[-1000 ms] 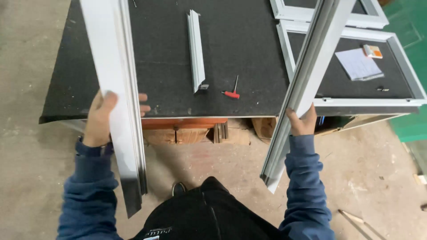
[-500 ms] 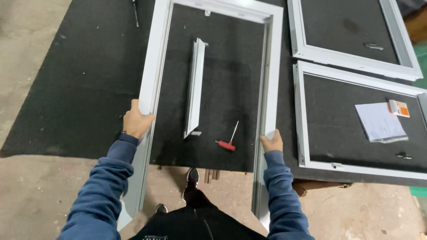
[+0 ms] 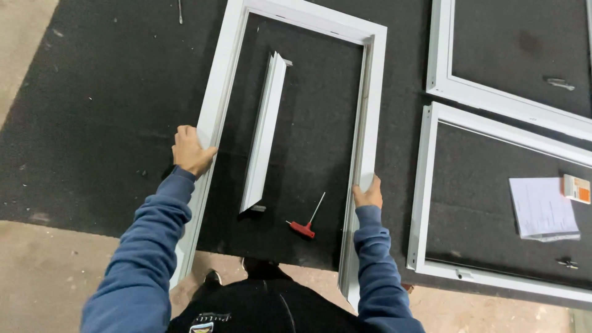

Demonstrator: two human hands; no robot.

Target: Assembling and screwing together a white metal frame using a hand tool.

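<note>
A white three-sided metal frame (image 3: 308, 18) lies flat on the black work table (image 3: 92, 111), its open end toward me and hanging over the near edge. My left hand (image 3: 190, 150) grips the frame's left rail. My right hand (image 3: 368, 192) grips its right rail. Inside the frame lie a loose white profile bar (image 3: 265, 132) and a red-handled T key (image 3: 305, 223).
Two more white frames lie on the table at the right, one near (image 3: 425, 185) and one far (image 3: 493, 92). Inside the near one are a paper pad (image 3: 542, 206), a small orange and white box (image 3: 576, 188) and a small metal part (image 3: 566, 263). Concrete floor (image 3: 49, 277) lies below the table edge.
A second ago I held the frame tilted up with its rails raised; now it lies flat on the table around the loose bar and the key. Both hands still grip the rails.
</note>
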